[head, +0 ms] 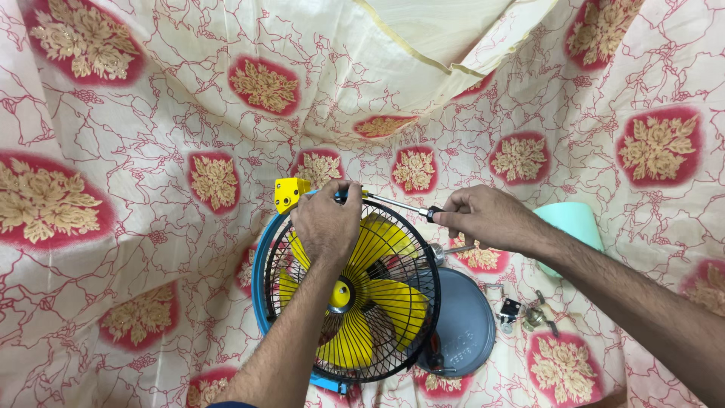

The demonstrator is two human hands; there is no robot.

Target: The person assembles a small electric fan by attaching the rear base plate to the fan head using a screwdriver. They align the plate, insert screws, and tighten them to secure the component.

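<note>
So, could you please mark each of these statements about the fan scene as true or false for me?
1. The fan has yellow blades behind a black wire grille. True.
2. The right hand holds a hammer. False: it grips a screwdriver whose shaft points toward the top of the grille.
3. The left hand rests on the upper part of the grille, near a yellow bracket. True.
4. A round grey base lies to the left of the fan. False: it lies to the right of it, on the patterned cloth.
5. A pale green object sits behind the right forearm. True.
6. The fan's outer rim is red. False: it is blue.
</note>
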